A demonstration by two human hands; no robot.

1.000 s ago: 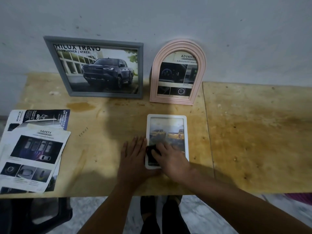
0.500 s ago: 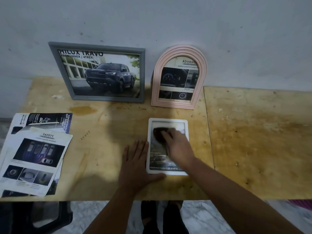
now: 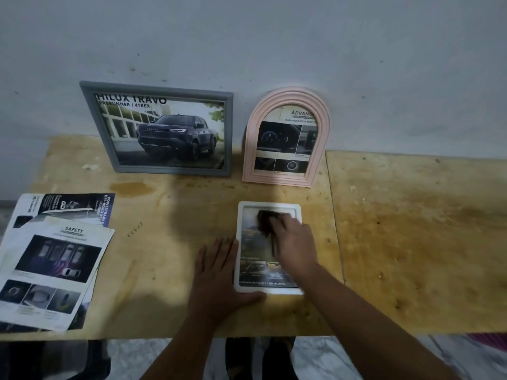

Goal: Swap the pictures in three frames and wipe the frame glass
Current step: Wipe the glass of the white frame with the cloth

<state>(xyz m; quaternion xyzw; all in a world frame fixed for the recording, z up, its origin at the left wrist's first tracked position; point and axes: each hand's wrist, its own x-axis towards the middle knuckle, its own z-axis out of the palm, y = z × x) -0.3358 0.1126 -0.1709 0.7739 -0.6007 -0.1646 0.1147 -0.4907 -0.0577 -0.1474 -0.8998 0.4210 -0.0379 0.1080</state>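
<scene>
We see a white frame [image 3: 267, 289] lying flat near the front edge of a wooden table [image 3: 411, 242], the left hand [image 3: 216, 272] spread flat beside it with the thumb along its near edge. The right hand [image 3: 293, 239], blurred, presses a dark cloth [image 3: 264, 219] onto the glass; its grip we cannot tell. Behind, a grey frame [image 3: 90, 111] and a pink arched frame [image 3: 288, 94] lean against the wall, brochures [image 3: 55, 256] at left.

Two bare forearms are showing from the lower edge of the frame with no sleeves, watch or rings, ending in the left hand [image 3: 216, 272] and the right hand [image 3: 295, 244], while dark trousers and dark footwear are showing at bottom centre.
</scene>
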